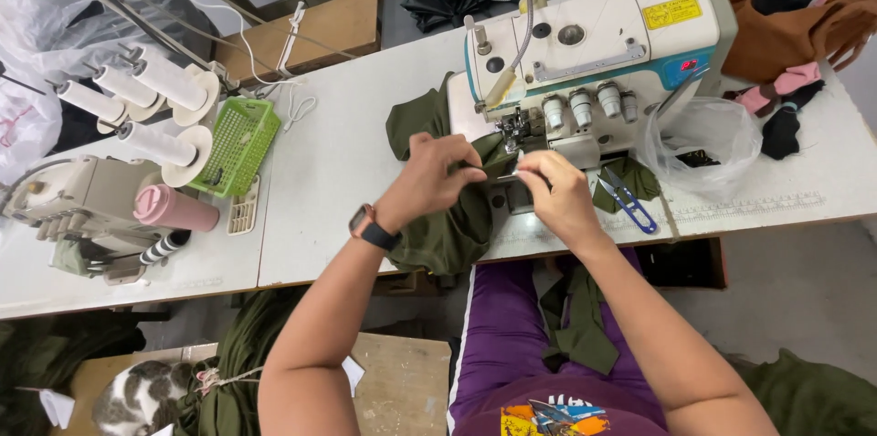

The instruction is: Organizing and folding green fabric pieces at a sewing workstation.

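Note:
My left hand (437, 180) pinches a piece of olive green fabric (448, 226) that lies on the white table in front of a white overlock sewing machine (594, 43). My right hand (559, 194) grips the same fabric's edge close to the machine's presser foot (512, 130). The cloth drapes off the table's front edge toward my lap. More olive fabric strips (575, 317) rest on my purple trousers.
Blue thread snips (630, 203) lie right of my right hand, beside a clear plastic bag (703, 139). A green basket (239, 143), white thread cones (155, 93) and a pink bottle (174, 207) stand left. A cat (142, 399) lies on the floor.

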